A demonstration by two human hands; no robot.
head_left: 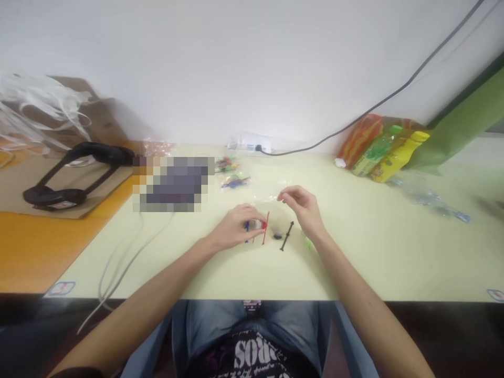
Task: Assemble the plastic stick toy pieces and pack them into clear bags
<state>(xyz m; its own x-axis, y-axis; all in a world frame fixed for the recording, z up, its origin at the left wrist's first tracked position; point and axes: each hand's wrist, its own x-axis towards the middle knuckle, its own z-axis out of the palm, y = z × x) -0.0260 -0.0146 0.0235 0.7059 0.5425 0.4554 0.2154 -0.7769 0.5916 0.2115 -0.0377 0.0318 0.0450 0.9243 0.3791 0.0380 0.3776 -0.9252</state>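
My left hand (242, 226) is closed, thumb and fingers pinched on a thin red plastic stick (265, 229) that stands tilted over the table. A small blue plastic piece (247, 231) shows under its fingers, partly hidden. My right hand (302, 207) is held to the right with its fingertips drawn together; whatever they grip, if anything, is too small to make out. Between the hands, a black plastic stick (287, 236) with knobbed ends and a small dark round piece (277, 236) lie on the pale yellow tabletop. A bright green piece (307, 241) is half covered by my right wrist.
Behind my hands lie bags of colourful small parts (235, 181). To the left are a pixelated dark device (177, 181), loose cables (129, 268) and a black frame (79, 176) on cardboard. Bottles (399, 157) and a crumpled clear wrapper (431, 197) are on the right. A black cable (334, 140) crosses the back.
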